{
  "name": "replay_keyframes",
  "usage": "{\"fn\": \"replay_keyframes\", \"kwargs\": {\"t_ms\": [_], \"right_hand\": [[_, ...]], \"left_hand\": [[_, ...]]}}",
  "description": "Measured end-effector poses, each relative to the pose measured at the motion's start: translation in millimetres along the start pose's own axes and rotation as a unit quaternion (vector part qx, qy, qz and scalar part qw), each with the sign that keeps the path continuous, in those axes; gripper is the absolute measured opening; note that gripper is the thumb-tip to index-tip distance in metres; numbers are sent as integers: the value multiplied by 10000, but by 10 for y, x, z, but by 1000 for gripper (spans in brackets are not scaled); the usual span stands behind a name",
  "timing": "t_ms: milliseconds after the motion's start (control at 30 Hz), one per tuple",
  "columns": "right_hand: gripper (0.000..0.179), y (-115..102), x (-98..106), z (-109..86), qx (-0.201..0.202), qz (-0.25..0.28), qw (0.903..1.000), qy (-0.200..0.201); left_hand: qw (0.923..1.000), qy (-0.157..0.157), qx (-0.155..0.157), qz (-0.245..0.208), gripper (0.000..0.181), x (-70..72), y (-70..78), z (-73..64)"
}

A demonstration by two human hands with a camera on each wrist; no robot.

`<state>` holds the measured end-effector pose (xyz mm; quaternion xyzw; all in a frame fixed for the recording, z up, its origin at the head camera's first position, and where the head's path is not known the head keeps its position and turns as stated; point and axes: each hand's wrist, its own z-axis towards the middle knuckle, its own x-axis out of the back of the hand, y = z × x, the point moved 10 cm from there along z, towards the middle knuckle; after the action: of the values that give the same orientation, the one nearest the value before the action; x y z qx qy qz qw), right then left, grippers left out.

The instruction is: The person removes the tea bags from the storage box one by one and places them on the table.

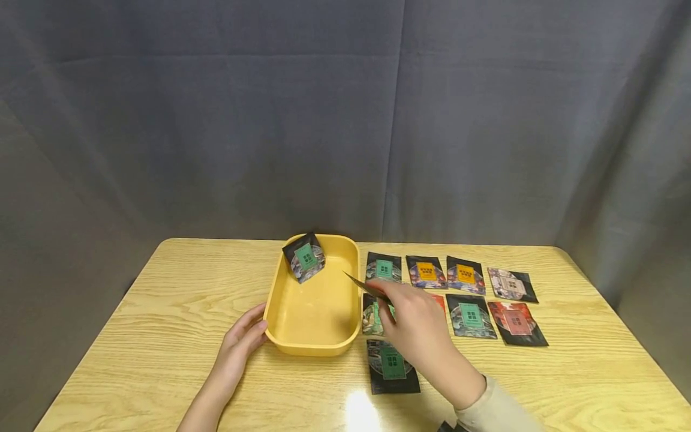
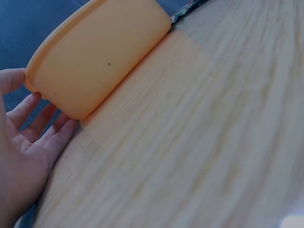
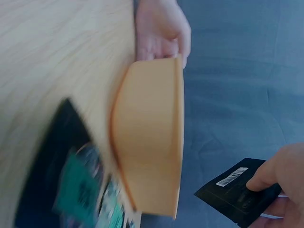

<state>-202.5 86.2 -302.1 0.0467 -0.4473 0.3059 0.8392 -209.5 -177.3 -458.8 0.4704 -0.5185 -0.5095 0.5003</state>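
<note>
My left hand holds the near left corner of a yellow plastic bin, thumb at its rim and fingers against the outer wall. Inside the bin, a black packet with a green label leans on the far left corner. Over the bin's right rim, my right hand pinches a thin black packet by one end, thumb on top. A white barcode shows on its upturned face; seen from the head, the packet is almost edge-on. Its other face is hidden.
Right of the bin, packets lie in rows, among them orange-labelled ones, a red one and a pale one. Nearest me lies a black packet with a dark green label. A grey curtain hangs behind the wooden table.
</note>
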Motion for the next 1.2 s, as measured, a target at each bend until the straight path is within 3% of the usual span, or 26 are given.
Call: {"fn": "replay_keyframes", "kwargs": {"t_ms": [600, 867, 1000, 1200], "right_hand": [[44, 480, 187, -397, -113, -770, 9966, -269], [31, 556, 199, -595, 430, -1042, 9936, -124], [35, 580, 186, -696, 580, -1212, 9906, -239], [38, 597, 115, -820, 455, -1313, 9879, -684]], "left_hand": [[10000, 15, -47, 7, 47, 13, 11, 16], [10000, 44, -12, -11, 47, 3, -4, 16], [10000, 76, 21, -26, 47, 10, -12, 21], [9998, 118, 7, -147, 47, 15, -9, 13]]}}
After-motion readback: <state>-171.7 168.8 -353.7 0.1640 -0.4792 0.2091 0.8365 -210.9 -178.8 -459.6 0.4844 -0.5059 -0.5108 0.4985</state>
